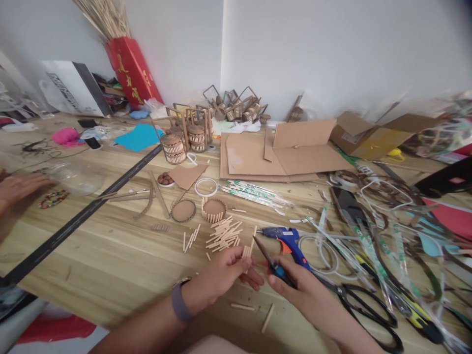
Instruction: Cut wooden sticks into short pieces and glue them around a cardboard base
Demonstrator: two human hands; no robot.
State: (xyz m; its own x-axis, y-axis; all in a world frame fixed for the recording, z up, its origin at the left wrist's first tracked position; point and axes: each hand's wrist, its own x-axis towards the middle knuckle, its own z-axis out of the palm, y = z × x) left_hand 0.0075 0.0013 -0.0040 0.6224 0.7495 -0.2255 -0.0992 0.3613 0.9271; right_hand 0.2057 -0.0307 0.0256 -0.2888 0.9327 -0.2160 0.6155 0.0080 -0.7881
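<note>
My left hand [221, 270], a band on its wrist, is closed on a few short wooden sticks [247, 251] held upright between thumb and fingers. One taller stick stands out above the others. My right hand [304, 287] grips a pair of pliers [266, 251] with dark jaws and blue on the handles. The jaw tips are close beside the tall stick; whether they touch it I cannot tell. Just beyond lies a heap of cut sticks [223, 233]. Behind it are a round cardboard base [214, 209] partly ringed with upright sticks and a bare-topped disc [183, 210].
A blue glue gun [289, 241] lies right of the pliers, with black scissors [365, 305] nearer me. Folded cardboard [254, 160] and several small stick-sided baskets [174, 147] stand farther back. Another person's hand [22, 187] rests at the left beside a clear plastic dome [75, 178].
</note>
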